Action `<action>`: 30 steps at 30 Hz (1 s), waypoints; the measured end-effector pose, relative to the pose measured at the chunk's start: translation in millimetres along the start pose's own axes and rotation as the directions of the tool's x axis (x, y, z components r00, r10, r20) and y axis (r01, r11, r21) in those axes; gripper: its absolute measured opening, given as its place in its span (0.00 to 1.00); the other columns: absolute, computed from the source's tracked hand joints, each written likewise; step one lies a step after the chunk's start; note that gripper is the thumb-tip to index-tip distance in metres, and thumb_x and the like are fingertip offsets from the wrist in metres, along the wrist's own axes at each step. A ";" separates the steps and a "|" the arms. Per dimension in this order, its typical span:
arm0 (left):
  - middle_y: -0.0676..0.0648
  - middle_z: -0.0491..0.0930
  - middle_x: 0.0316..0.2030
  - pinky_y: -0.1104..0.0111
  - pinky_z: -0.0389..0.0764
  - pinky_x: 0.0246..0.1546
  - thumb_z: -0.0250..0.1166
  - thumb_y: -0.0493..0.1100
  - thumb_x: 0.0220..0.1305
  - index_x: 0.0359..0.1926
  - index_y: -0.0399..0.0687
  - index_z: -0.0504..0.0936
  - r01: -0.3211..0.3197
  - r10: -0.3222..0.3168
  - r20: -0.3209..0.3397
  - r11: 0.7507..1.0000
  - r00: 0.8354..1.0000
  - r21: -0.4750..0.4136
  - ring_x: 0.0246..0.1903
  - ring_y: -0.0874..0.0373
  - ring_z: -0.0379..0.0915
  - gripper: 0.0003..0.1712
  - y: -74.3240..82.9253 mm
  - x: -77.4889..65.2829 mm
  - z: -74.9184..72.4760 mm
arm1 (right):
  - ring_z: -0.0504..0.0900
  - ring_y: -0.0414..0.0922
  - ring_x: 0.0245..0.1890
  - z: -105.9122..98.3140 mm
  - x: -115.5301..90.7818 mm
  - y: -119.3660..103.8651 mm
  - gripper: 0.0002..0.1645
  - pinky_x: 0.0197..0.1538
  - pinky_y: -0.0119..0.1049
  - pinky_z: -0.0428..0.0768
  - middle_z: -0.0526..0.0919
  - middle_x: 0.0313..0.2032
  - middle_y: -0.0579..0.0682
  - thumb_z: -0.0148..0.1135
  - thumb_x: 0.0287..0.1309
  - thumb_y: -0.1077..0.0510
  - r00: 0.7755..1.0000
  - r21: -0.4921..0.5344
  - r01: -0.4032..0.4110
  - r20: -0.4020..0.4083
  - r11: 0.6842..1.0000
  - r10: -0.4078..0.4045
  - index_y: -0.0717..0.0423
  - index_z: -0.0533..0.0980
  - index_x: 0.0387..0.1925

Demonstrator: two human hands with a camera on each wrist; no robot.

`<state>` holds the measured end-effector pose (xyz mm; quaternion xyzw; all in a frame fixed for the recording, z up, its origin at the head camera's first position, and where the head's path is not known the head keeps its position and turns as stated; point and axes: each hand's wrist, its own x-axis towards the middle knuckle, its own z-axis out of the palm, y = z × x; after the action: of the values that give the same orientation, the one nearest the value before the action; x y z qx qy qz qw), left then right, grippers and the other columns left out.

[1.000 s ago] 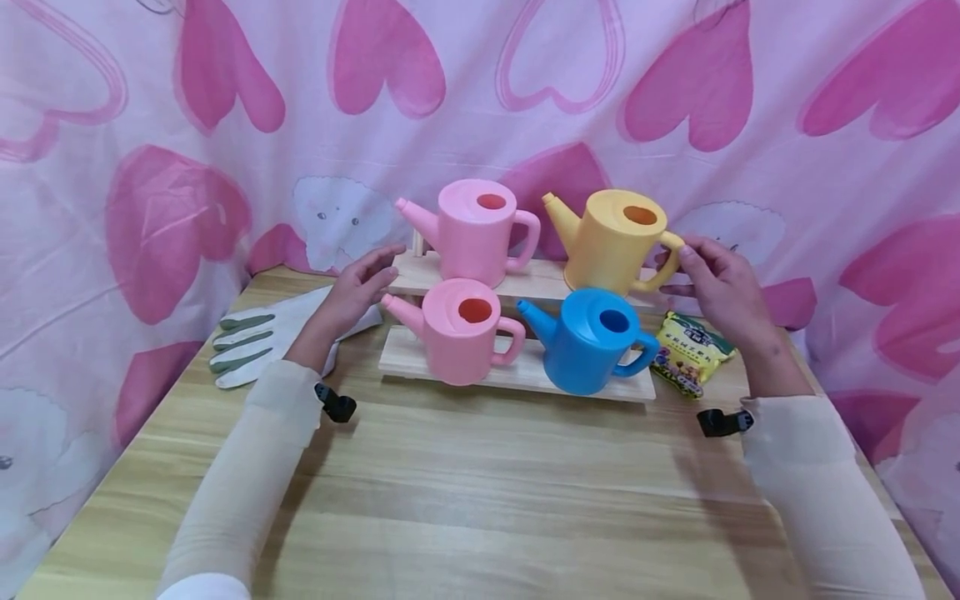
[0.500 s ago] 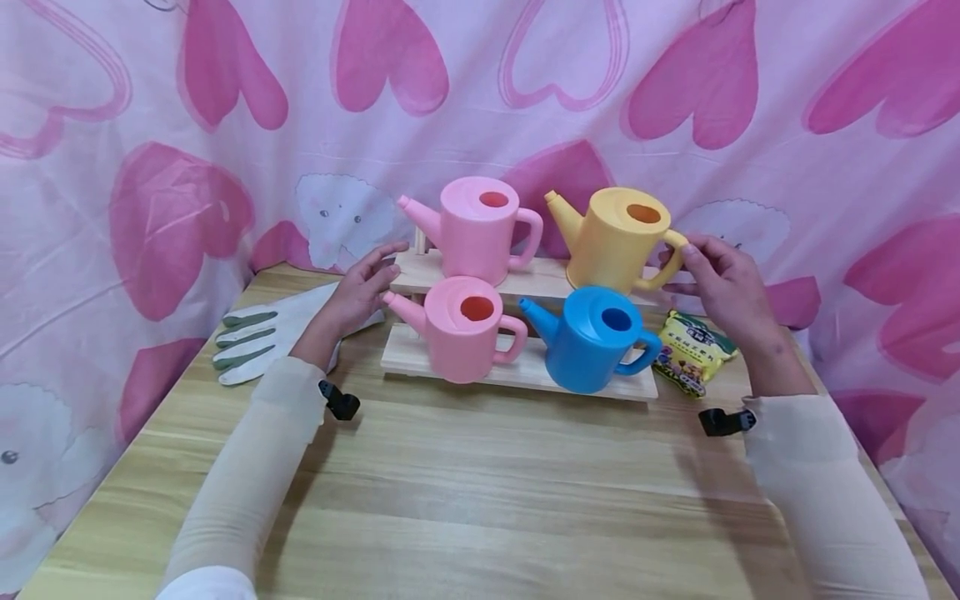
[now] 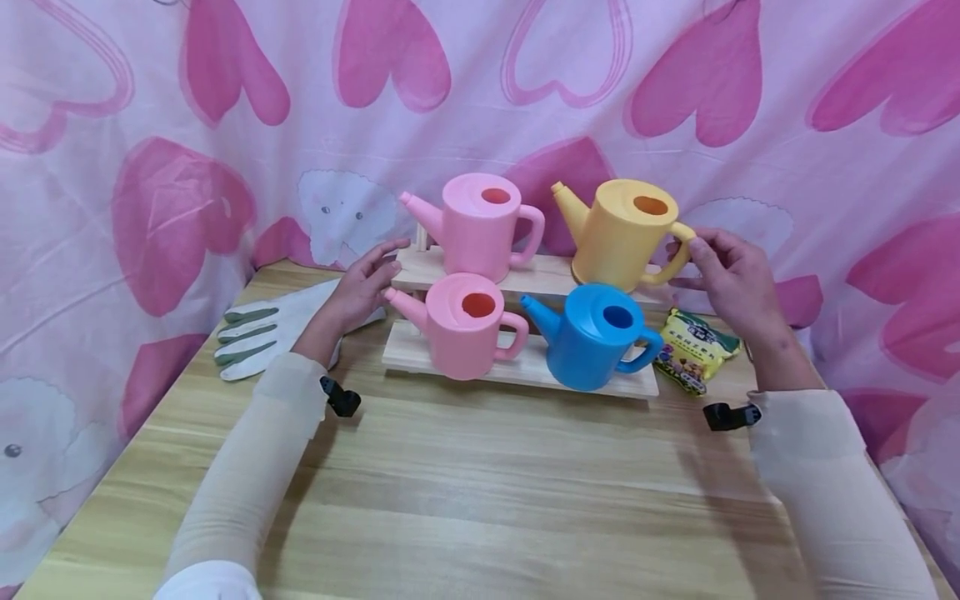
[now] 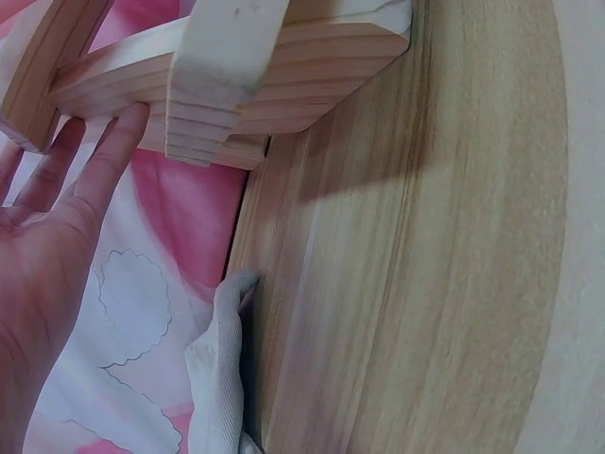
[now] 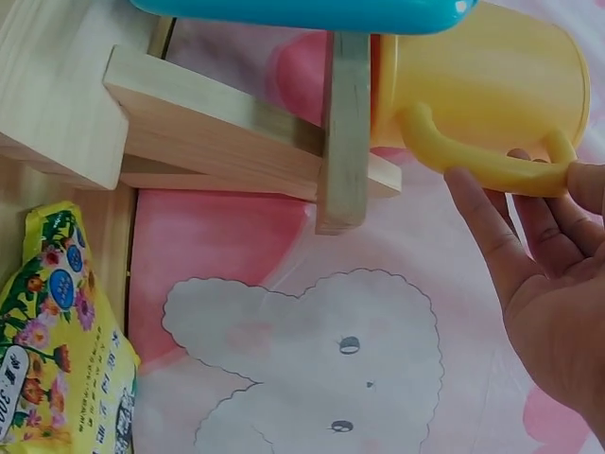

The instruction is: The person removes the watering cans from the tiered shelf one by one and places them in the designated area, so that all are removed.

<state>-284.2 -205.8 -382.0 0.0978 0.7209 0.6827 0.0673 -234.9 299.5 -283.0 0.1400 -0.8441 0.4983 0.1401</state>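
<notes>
My right hand (image 3: 738, 279) pinches the handle of a yellow watering can (image 3: 624, 237) at the right end of the upper tier of a two-tier wooden stand (image 3: 551, 271). In the right wrist view, thumb and fingers meet around the yellow handle (image 5: 492, 172). My left hand (image 3: 365, 287) is at the stand's left end, its fingertips right at the upper tier; the left wrist view shows these fingers extended against the wood (image 4: 123, 71). A pink watering can (image 3: 480, 225) stands on the upper tier's left. Below are another pink watering can (image 3: 459, 333) and a blue one (image 3: 588, 342).
White gloves with green-edged fingers (image 3: 273, 325) lie left of the stand, partly behind my left forearm. A yellow printed packet (image 3: 693, 350) lies on the table (image 3: 480, 483) at the right. A pink heart-patterned cloth (image 3: 465, 133) hangs close behind the stand.
My right hand has shifted the yellow watering can slightly to the right. The left hand stays at the stand's end, and the other watering cans keep their places.
</notes>
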 end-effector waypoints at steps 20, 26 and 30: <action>0.44 0.64 0.72 0.66 0.83 0.51 0.57 0.53 0.79 0.77 0.58 0.64 -0.018 0.018 0.017 0.999 1.000 -0.047 0.64 0.46 0.69 0.31 -1.9 2.0 0.5 | 0.81 0.48 0.51 -33.1 -21.3 -46.2 0.20 0.41 0.31 0.83 0.82 0.47 0.56 0.60 0.72 0.60 0.988 0.364 0.080 -0.154 0.928 -0.024 0.68 0.78 0.59; 0.45 0.63 0.73 0.68 0.84 0.48 0.58 0.55 0.78 0.77 0.61 0.65 -0.018 0.018 0.007 0.999 1.000 -0.027 0.62 0.46 0.69 0.31 -0.8 1.8 0.2 | 0.84 0.45 0.48 -29.4 -47.7 -65.6 0.19 0.41 0.31 0.83 0.83 0.48 0.57 0.58 0.73 0.62 0.990 0.350 0.076 -0.135 0.934 -0.030 0.69 0.78 0.59; 0.45 0.62 0.73 0.68 0.84 0.47 0.58 0.54 0.78 0.77 0.61 0.65 -0.019 0.019 0.006 1.000 1.000 -0.023 0.62 0.46 0.69 0.30 -1.6 2.1 -1.2 | 0.88 0.44 0.42 -21.9 -61.1 -70.3 0.17 0.42 0.34 0.83 0.83 0.48 0.58 0.54 0.75 0.66 0.995 0.403 0.101 -0.051 0.910 -0.088 0.72 0.77 0.58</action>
<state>-286.5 -206.6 -383.5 0.1062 0.7118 0.6914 0.0641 -150.1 292.0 -239.4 0.1985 -0.7127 0.6568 0.1455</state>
